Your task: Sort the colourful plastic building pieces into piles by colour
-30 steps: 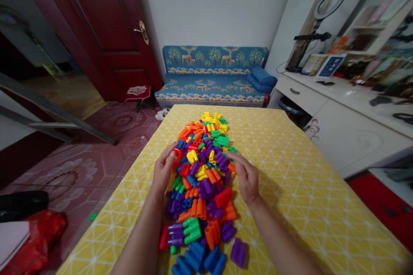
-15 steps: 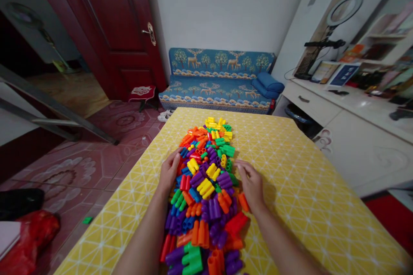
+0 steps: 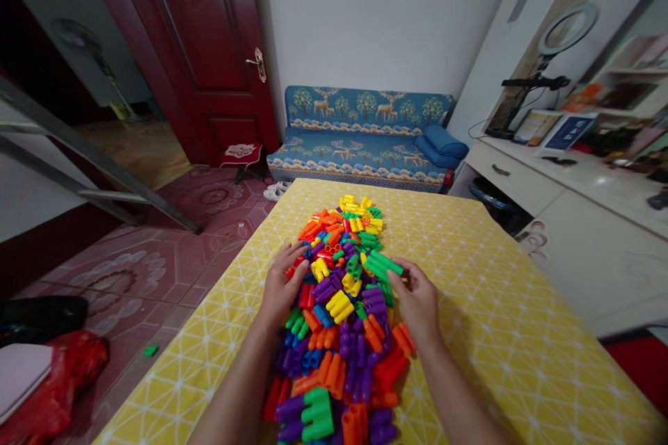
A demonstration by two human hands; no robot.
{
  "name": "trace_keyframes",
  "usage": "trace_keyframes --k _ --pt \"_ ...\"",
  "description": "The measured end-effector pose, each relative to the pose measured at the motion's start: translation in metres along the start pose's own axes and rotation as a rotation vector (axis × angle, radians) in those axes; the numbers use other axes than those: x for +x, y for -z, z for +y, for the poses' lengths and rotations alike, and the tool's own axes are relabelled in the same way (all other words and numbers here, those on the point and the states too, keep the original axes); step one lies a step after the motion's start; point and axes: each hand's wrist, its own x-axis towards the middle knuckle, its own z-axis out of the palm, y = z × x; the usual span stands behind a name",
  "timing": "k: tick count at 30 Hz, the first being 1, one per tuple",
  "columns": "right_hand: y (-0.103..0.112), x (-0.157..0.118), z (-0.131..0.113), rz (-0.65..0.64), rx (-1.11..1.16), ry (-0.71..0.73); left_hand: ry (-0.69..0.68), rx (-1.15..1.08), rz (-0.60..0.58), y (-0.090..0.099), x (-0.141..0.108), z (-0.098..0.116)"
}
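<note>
A long heap of bullet-shaped plastic building blocks (image 3: 360, 354) in purple, orange, yellow, green, red and blue runs down the table in the head view. My right hand (image 3: 420, 299), at the heap's right side, pinches a green building block (image 3: 383, 265) between thumb and fingers, raised over the other pieces. On the opposite side my left hand (image 3: 282, 285) rests along the heap's edge, its fingers apart, beside red and blue blocks. Its fingertips partly cover those blocks, and I see nothing held there.
A yellow patterned cloth (image 3: 495, 306) covers the table. Beyond it stands a blue sofa (image 3: 360, 142); a white cabinet (image 3: 563, 222) is at the right. On the floor to the left lie a small green piece (image 3: 150, 350) and a red bag (image 3: 78, 368). A ladder (image 3: 125, 188) leans there.
My right hand has taken hold of a green block and lifted it at the heap's right edge. The left hand's fingers have spread. The view has shifted slightly.
</note>
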Motion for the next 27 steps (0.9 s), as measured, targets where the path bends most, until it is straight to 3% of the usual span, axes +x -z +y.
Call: trace_keyframes --k 2,6,8,11,14,17,22,27 --pt "0.009 -0.041 -0.015 -0.059 0.05 -0.067 -0.067 0.021 -0.093 0.006 -0.014 0.034" --pt "0.017 -0.105 -0.035 -0.124 0.039 -0.104 -0.18 0.055 -0.439 0.008 -0.059 0.102" --pt "0.019 -0.122 -0.039 -0.138 0.04 -0.098 -0.19 0.056 -0.549 0.003 -0.083 0.119" --pt "0.026 -0.13 -0.038 -0.166 0.059 -0.131 -0.183 -0.002 -0.576 -0.004 -0.104 0.119" --pt "0.036 -0.122 -0.032 -0.063 0.075 -0.158 -0.165 0.012 -0.414 0.003 -0.099 0.104" --pt "0.039 -0.105 -0.027 0.017 0.064 -0.125 -0.106 0.064 -0.249 0.015 -0.073 0.092" --pt "0.012 -0.061 -0.023 -0.182 0.035 0.013 -0.203 0.045 -0.219 0.004 -0.032 0.078" --pt "-0.008 0.018 -0.001 -0.061 -0.261 0.251 -0.153 -0.003 -0.184 -0.017 -0.032 0.057"
